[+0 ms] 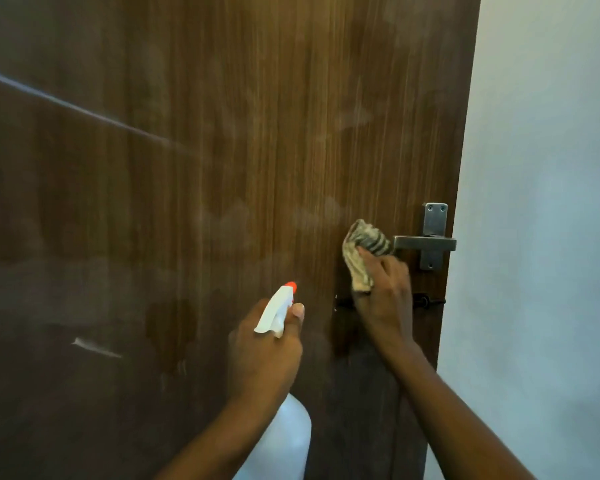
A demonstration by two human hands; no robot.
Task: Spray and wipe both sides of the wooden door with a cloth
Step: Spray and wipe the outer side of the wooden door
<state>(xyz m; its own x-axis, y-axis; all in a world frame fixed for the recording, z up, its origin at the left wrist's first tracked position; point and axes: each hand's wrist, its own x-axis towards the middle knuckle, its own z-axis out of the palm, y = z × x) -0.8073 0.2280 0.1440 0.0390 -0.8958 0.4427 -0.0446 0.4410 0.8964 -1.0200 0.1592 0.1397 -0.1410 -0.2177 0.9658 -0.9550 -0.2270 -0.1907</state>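
Door (187, 168) of dark brown wood fills most of the view, its right edge meeting a pale wall (541, 168). Faint hazy smears show across the middle of the door, and a darker patch with thin runs below it sits left of the left hand.

The left hand (264, 351) grips a white spray bottle (278, 315) by the neck, fingers curled round it, one fingertip showing beside the trigger head. The bottle's orange nozzle (290, 286) points up and towards the door, close to its surface; whether it touches cannot be told. The bottle's pale body hangs below the wrist.

The right hand (383, 289) holds a bunched striped cloth (364, 251), its fingers closed on the lower part of it, and the cloth lies against the door near the right edge. The cloth's upper part sits at the free end of a metal handle (425, 243), which lies level across its plate. Just below that hand, a dark bolt (428, 301) lies across the door towards the right edge, partly hidden by the wrist.
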